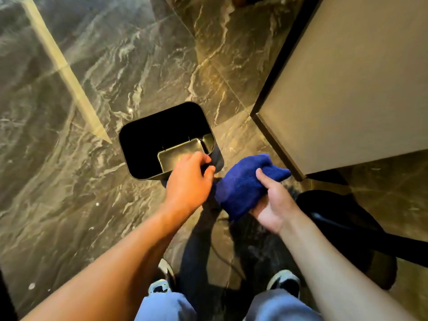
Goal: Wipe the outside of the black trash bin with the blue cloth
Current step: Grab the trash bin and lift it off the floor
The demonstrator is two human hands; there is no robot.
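Observation:
The black trash bin (148,144) stands on the marble floor, seen from above with its mouth open and a metal flap visible inside. My left hand (188,181) grips the bin's near right rim, fingers curled over the edge. My right hand (273,202) holds the bunched blue cloth (243,184) just right of the bin's near corner. Whether the cloth touches the bin's outer wall I cannot tell, as that side is hidden under my hands.
A beige cabinet panel (347,89) with a dark edge rises close on the right. A dark rounded object (342,218) lies on the floor at the right. My shoes (284,281) and jeans are below, standing on dark veined marble floor (69,181).

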